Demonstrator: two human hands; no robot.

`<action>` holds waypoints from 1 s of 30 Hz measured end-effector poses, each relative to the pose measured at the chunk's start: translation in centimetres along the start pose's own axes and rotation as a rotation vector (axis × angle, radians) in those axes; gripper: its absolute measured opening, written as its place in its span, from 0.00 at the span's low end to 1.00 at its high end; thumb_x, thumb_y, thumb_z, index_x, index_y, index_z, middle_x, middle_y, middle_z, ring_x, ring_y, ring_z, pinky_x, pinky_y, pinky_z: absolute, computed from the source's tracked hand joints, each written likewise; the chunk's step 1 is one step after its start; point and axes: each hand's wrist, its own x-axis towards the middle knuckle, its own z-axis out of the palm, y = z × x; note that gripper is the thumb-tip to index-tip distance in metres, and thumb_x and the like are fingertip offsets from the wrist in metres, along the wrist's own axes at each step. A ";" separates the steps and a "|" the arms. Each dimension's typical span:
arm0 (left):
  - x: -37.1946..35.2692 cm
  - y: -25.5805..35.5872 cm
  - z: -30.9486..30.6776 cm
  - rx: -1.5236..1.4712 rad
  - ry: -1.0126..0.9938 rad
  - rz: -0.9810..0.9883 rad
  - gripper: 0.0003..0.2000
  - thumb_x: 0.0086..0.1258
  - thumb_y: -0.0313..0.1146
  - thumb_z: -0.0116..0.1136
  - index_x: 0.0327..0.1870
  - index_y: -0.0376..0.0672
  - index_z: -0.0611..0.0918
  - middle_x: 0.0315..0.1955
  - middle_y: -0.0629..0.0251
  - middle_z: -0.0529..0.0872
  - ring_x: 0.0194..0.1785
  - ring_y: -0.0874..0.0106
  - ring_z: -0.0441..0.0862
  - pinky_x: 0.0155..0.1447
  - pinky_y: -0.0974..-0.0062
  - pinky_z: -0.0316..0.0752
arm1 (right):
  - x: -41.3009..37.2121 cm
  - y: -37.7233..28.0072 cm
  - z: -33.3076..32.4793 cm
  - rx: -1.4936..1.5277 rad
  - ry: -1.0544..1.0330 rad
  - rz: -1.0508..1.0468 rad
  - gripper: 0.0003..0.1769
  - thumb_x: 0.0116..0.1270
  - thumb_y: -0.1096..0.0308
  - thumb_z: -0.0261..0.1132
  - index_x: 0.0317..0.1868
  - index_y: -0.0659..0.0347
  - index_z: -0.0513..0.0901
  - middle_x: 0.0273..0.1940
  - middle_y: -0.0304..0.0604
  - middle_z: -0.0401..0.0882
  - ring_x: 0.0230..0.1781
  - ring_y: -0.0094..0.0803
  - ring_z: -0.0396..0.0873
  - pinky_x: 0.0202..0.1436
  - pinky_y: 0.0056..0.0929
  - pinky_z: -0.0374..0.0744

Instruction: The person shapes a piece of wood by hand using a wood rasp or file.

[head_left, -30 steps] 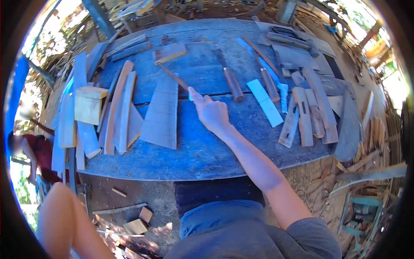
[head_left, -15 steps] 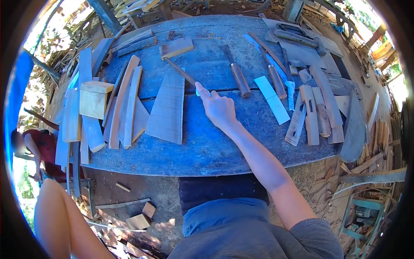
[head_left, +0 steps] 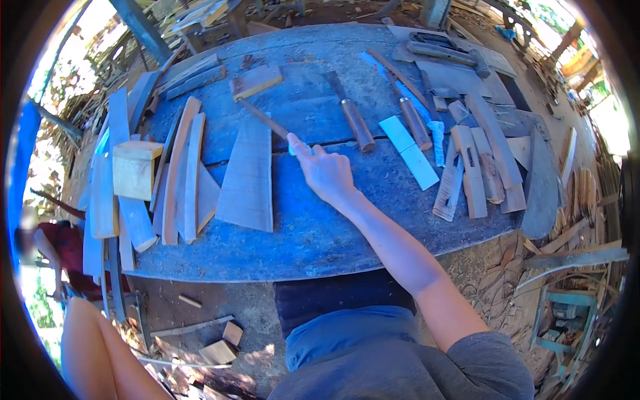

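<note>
My right hand (head_left: pixel 325 175) is closed around the pale handle of a long, thin tool with a narrow dark blade (head_left: pixel 265 120), its index finger stretched along the handle. The blade points away to the upper left, crossing the top of a tapered wooden board (head_left: pixel 247 177). Its tip lies right by a small wooden block (head_left: pixel 259 81). To the right of the hand are two wood-handled chisels (head_left: pixel 358 125) (head_left: pixel 415 123) and a pale two-part slab (head_left: pixel 408 153). My left hand is out of view.
Curved wooden strips (head_left: pixel 180 170) and a light square block (head_left: pixel 135 168) crowd the left of the blue table (head_left: pixel 313 247). On the right lie a slotted wooden piece (head_left: pixel 469 170) and a broad dark blade (head_left: pixel 535 190). Another person (head_left: pixel 61 248) is at the far left.
The camera view has shifted, so the table and its things appear farther left and mostly lower. My right hand keeps its hold on the thin tool, its place among them nearly unchanged.
</note>
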 end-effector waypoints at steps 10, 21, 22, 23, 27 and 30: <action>0.4 0.9 1.4 -0.103 -0.048 0.014 0.26 0.74 0.32 0.55 0.71 0.35 0.68 0.63 0.52 0.76 0.65 0.59 0.75 0.65 0.63 0.73 | -0.1 -0.1 0.3 0.076 -0.005 0.027 0.32 0.72 0.68 0.58 0.76 0.48 0.66 0.28 0.45 0.80 0.17 0.39 0.81 0.19 0.38 0.79; 1.9 2.9 4.1 -0.282 -0.182 0.126 0.27 0.73 0.33 0.56 0.71 0.35 0.67 0.64 0.52 0.75 0.66 0.59 0.74 0.66 0.63 0.72 | -0.3 -0.1 0.2 0.020 -0.012 0.024 0.32 0.73 0.66 0.58 0.76 0.49 0.65 0.29 0.45 0.80 0.17 0.34 0.80 0.17 0.34 0.76; 1.9 3.3 4.5 -0.309 -0.204 0.139 0.27 0.73 0.33 0.56 0.71 0.35 0.67 0.64 0.52 0.74 0.66 0.59 0.74 0.66 0.63 0.72 | -0.4 -0.1 0.3 0.026 -0.008 0.011 0.32 0.73 0.66 0.58 0.76 0.50 0.65 0.28 0.45 0.80 0.17 0.34 0.79 0.17 0.34 0.76; 1.8 3.6 4.9 -0.335 -0.227 0.149 0.27 0.73 0.33 0.57 0.71 0.35 0.67 0.64 0.52 0.74 0.66 0.59 0.74 0.66 0.63 0.72 | -0.5 0.0 0.5 0.016 -0.012 0.040 0.32 0.73 0.66 0.58 0.76 0.50 0.65 0.28 0.45 0.80 0.17 0.34 0.79 0.17 0.34 0.76; 1.1 4.7 6.0 -0.408 -0.276 0.155 0.28 0.73 0.33 0.57 0.72 0.35 0.67 0.64 0.51 0.74 0.66 0.59 0.73 0.67 0.63 0.71 | -0.6 0.2 0.9 0.017 -0.012 0.005 0.32 0.73 0.66 0.58 0.77 0.51 0.64 0.29 0.46 0.80 0.17 0.33 0.79 0.17 0.34 0.76; 1.1 4.8 6.3 -0.423 -0.278 0.148 0.28 0.73 0.34 0.57 0.72 0.35 0.67 0.65 0.51 0.74 0.67 0.59 0.73 0.67 0.63 0.71 | -0.4 -0.2 0.6 0.063 -0.024 0.027 0.32 0.71 0.67 0.59 0.76 0.51 0.66 0.28 0.47 0.80 0.17 0.32 0.80 0.17 0.33 0.76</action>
